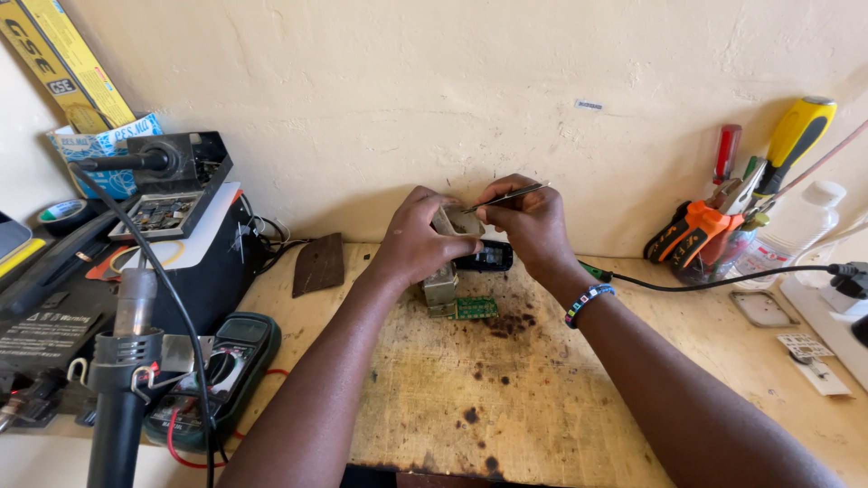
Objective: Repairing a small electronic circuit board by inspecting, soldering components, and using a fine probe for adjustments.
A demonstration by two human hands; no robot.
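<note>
- Beige plastic is what the left hand (pixel 418 237) is gripping: a small pale casing (pixel 443 271), held upright at the back of the wooden bench (pixel 506 398), just in front of the wall.
- The casing's long axis is running roughly vertical, with its top end sitting between the two hands and its lower end touching down on the bench beside a little green circuit board (pixel 473 309).
- The green board is lying flat, its long side running left to right, right at the foot of the casing. Can't tell if the two are joined.
- The right hand (pixel 532 221) is pinching a pair of metal tweezers (pixel 508 195). They're lying nearly horizontal, handle end sticking up and out to the right, tips pointing left into the top of the casing.
- There's a beaded bracelet (pixel 589 300) sitting on the right wrist.
- A black gadget (pixel 485 258) is lying just behind the hands, mostly hidden by them.
- Off to the left, a green multimeter (pixel 224 370) is resting on the bench near a hot air gun (pixel 127 361) standing in the foreground, with a black soldering station (pixel 194 262) behind it.
- Over on the right, a yellow-handled screwdriver (pixel 796 136) and orange-handled pliers (pixel 692 230) are leaning against the wall, and a black cable (pixel 723 280) is running across to a white power strip (pixel 827 312).
</note>
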